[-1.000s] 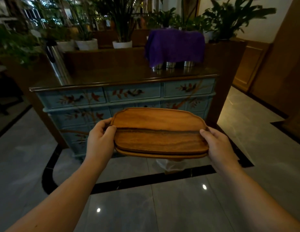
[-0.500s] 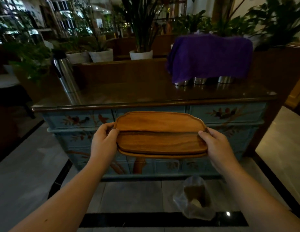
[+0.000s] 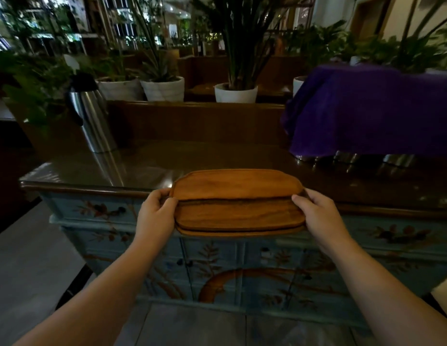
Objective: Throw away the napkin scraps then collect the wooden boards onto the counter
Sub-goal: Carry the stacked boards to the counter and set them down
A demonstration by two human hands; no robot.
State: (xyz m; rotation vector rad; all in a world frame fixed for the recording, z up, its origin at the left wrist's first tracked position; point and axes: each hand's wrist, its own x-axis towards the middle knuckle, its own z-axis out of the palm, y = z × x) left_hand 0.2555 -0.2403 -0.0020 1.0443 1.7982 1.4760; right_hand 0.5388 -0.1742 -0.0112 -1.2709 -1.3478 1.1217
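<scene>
A stack of oblong wooden boards (image 3: 237,203) is held level in front of me, its far edge over the front lip of the dark glossy counter (image 3: 167,158). My left hand (image 3: 155,216) grips the stack's left end, thumb on top. My right hand (image 3: 320,216) grips the right end the same way. The counter tops a blue painted cabinet (image 3: 242,270) with flower patterns. No napkin scraps are visible.
A steel thermos jug (image 3: 90,116) stands on the counter's left. A purple cloth (image 3: 372,108) covers metal containers on the right. White plant pots (image 3: 162,88) line a wooden ledge behind. Grey tiled floor lies to the left.
I have stepped closer to the cabinet and the boards have risen to counter height, reaching over its front edge. The plastic bag on the floor has dropped out of view.
</scene>
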